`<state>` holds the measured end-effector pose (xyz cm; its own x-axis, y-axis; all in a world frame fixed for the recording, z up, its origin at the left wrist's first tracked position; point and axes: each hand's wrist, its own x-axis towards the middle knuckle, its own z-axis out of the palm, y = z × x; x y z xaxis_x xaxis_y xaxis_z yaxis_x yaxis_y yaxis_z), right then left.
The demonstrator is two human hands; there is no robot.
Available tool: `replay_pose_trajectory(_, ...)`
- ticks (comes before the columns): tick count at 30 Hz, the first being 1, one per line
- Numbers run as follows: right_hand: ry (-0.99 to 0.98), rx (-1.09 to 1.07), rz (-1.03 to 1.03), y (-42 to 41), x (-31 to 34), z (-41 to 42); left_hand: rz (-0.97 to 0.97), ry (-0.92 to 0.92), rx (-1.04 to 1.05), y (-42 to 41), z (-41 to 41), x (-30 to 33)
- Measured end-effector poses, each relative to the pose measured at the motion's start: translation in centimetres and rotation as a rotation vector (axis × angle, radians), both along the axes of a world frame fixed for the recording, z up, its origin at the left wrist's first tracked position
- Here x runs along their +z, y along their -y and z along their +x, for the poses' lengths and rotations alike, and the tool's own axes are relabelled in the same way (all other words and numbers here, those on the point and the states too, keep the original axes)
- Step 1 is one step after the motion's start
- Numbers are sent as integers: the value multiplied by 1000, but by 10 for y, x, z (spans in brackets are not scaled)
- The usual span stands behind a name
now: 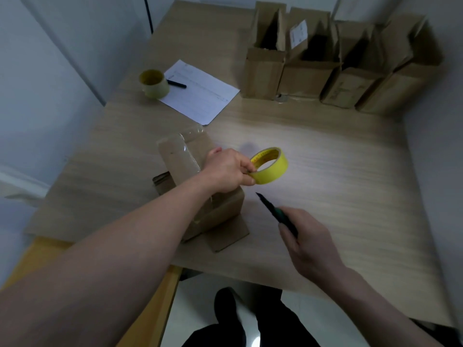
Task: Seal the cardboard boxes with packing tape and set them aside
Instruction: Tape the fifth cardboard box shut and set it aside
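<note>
Near the table's (325, 151) front edge lay the box (200, 186), clear tape along its top. My left hand (229, 170), over it, pinched a yellow tape roll (270, 166). My right hand (309, 242) gripped a dark cutter (271, 209). Four open boxes (338, 71) lined the far edge.
</note>
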<state>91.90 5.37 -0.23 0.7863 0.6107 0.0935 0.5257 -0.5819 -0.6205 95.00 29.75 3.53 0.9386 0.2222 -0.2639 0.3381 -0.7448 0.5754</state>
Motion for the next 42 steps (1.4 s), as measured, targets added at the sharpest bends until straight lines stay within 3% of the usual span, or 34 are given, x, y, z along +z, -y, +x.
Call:
replay_pose_trajectory(11, 89, 38, -103, -27, 4, 2, -25, 4, 14, 0, -2, 2)
replay_pose_trajectory(15, 56, -16, -380, -21, -21, 7, -85, 54, 81, 2, -3, 0)
replay_pose_trajectory(21, -44, -157, -689, 28, -57, 30, -17, 62, 39, 1, -1, -4)
replay_pose_trajectory(23, 42, -210, -527, 22, -50, 39, 5, 58, 19, 0, -1, -4)
replay_pose_trajectory(26, 345, -174, -30, -12, -1, 53, 39, 40, -15, 0, -1, -2)
replay_pose_trajectory(27, 416, -91, 23, -27, 17, 57, 44, 33, -30, 0, -1, -1)
replay_pose_trajectory(29, 477, 66, -102, -55, 39, 65, 31, 30, -46, 1, -1, 1)
replay_pose_trajectory(32, 314, 192, -333, -79, 43, 74, 3, 29, -56, -2, -4, 3)
replay_pose_trajectory(39, -52, 185, -349, -92, 42, 82, 42, 66, -52, -2, -8, -3)
replay_pose_trajectory(42, -95, 174, -444, -97, 37, 90, 45, 77, -46, -3, -9, -6)
